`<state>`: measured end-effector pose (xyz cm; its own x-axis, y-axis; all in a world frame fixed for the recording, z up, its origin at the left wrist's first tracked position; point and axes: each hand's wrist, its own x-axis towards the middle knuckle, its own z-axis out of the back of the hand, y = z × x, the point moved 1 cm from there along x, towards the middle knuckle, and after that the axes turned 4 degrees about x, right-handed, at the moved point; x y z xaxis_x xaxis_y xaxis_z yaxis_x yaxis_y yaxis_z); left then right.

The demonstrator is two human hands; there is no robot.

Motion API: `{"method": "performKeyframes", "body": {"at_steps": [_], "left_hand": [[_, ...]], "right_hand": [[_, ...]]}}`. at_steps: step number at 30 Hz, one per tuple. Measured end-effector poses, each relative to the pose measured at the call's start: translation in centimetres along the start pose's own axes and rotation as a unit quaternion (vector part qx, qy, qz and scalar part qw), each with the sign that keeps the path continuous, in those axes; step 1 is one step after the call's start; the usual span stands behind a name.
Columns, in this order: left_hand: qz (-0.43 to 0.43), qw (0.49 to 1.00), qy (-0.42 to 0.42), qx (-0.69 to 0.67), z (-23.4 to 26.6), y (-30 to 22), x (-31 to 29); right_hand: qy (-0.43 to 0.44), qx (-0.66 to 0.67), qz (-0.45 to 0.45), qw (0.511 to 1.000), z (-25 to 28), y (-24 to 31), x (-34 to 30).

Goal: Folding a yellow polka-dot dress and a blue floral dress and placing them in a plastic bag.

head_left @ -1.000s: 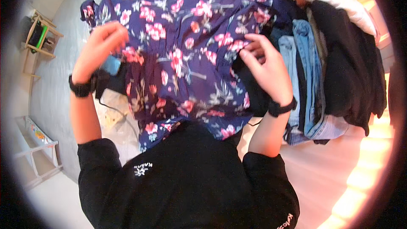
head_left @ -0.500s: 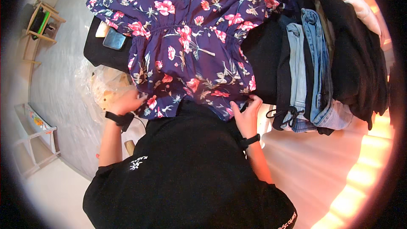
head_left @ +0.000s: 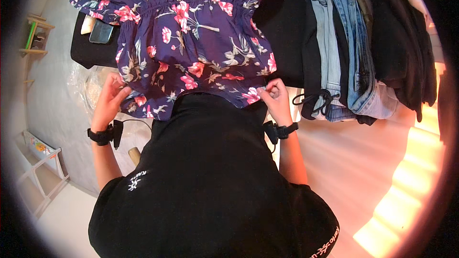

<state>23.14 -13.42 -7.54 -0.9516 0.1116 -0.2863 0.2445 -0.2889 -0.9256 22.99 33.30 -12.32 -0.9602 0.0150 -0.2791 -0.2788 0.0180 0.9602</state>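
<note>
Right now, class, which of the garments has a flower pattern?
The dark purple garment between the left hand and right hand; pink flowers set it apart from the plain blue jeans and black clothes.

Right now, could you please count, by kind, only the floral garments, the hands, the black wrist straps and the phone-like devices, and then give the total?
Floral garment: 1
Hands, being left hand and right hand: 2
Black wrist straps, being left strap and right strap: 2
Phone-like device: 1
Total: 6
</note>
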Motion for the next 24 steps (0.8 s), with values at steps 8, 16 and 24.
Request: {"method": "performKeyframes", "body": {"at_steps": [8,16,24], "left_hand": [[-0.103,0.991,-0.085,0.026,0.9,-3.9,-1.0],[-0.096,0.994,-0.036,0.026,1.1,-6.4,-1.9],[-0.075,0.995,-0.048,0.052,1.6,-5.8,-3.5]], "right_hand": [[0.049,-0.007,0.035,0.998,-0.7,4.9,-1.5],[0.031,-0.086,0.117,0.989,-0.8,7.4,-2.8],[-0.014,-0.179,0.225,0.958,-2.4,7.2,-1.7]]}}
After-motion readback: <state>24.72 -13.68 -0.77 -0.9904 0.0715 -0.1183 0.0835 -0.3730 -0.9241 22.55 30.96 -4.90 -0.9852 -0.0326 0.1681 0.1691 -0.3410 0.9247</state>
